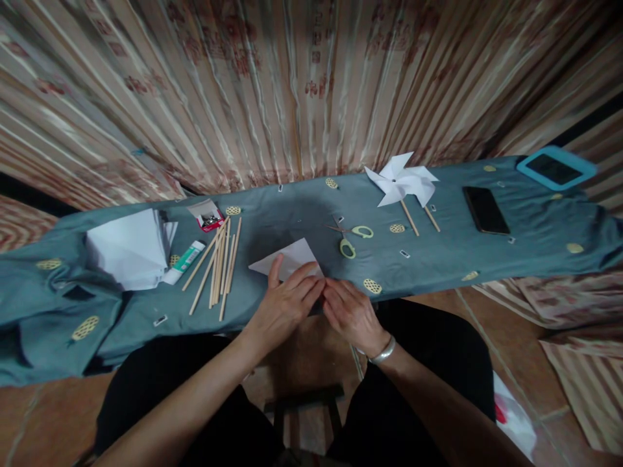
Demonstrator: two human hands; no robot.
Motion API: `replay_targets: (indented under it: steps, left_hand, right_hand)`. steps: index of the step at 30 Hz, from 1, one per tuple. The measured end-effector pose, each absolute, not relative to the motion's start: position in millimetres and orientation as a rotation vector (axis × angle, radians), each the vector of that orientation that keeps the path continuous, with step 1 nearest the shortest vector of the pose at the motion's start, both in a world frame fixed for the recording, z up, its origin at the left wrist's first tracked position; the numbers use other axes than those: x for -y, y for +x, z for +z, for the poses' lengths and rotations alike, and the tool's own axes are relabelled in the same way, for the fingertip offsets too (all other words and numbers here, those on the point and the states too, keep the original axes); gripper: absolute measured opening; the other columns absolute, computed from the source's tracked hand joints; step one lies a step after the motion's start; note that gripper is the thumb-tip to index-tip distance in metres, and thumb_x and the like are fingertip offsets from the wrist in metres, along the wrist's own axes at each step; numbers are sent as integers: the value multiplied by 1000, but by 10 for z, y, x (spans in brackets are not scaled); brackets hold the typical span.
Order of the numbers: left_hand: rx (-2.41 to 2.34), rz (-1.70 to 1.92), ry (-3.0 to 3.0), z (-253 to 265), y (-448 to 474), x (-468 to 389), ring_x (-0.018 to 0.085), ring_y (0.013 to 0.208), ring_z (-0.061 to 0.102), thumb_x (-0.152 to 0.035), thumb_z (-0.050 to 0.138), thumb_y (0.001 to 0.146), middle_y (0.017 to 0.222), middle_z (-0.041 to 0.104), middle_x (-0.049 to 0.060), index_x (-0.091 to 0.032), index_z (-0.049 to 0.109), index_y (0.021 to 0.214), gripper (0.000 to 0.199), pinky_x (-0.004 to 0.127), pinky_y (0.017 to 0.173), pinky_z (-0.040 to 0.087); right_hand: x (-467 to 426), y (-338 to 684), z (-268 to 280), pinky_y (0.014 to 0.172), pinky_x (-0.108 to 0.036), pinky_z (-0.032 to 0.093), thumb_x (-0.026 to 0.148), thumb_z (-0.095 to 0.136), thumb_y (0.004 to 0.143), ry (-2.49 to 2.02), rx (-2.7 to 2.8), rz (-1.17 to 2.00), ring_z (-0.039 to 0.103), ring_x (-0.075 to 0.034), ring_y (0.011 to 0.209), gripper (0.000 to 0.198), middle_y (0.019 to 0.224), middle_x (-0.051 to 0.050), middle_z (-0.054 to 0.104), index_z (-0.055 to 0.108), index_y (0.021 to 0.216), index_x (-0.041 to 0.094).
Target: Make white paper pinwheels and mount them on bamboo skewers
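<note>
A folded sheet of white paper (295, 255) lies near the front edge of the cloth-covered table, one point towards the left. My left hand (287, 298) rests over its lower part, thumb apart on top, fingers bent and pressing the paper near its right corner. My right hand (353, 314), a silver bangle at the wrist, pinches that same corner, fingers closed and touching the left fingertips. Just beyond the hands lie open scissors (348, 250) with green handles. Left of the paper is a loose bunch of wooden sticks (221, 263).
At the left are a paper stack (129, 250), a glue stick (185, 262) and an opened small red box (210, 222) of metal pieces. Two paper pinwheels (400, 181) on sticks, a phone (485, 209) and a blue-framed device (556, 166) lie right on the table (302, 201). Curtains hang behind.
</note>
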State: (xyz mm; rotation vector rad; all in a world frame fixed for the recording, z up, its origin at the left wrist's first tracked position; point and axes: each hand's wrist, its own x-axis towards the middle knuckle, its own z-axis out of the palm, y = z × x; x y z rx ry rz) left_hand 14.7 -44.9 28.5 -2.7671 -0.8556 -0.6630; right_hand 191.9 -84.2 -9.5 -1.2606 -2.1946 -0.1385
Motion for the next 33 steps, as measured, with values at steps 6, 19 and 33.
replay_targets:
  steps: [6, 19, 33]
  left_hand:
    - [1028, -675, -2776, 262, -225, 519, 17, 98, 66, -13, 45, 98, 85, 72, -2, -23, 67, 94, 24, 59, 122, 2]
    - [1059, -964, -2714, 339, -265, 778, 17, 99, 68, -11, 51, 96, 88, 74, -2, -21, 66, 97, 18, 60, 121, -3]
    - [1082, -411, -2910, -272, -510, 560, 27, 131, 54, -9, 39, 97, 132, 66, 5, -23, 60, 125, 37, 65, 119, 11]
  right_hand:
    - [843, 1947, -25, 102, -48, 46, 15, 47, 91, -1206, 2359, 171, 54, -29, 122, 42, 134, -16, 62, 56, 132, 13]
    - [585, 1990, -60, 101, -46, 43, 13, 46, 98, -1168, 2313, -249, 51, -26, 129, 30, 134, -12, 64, 61, 123, 19]
    - [778, 2126, -269, 98, -46, 55, 13, 45, 97, -1166, 2352, 198, 60, -25, 121, 35, 126, -12, 69, 64, 125, 19]
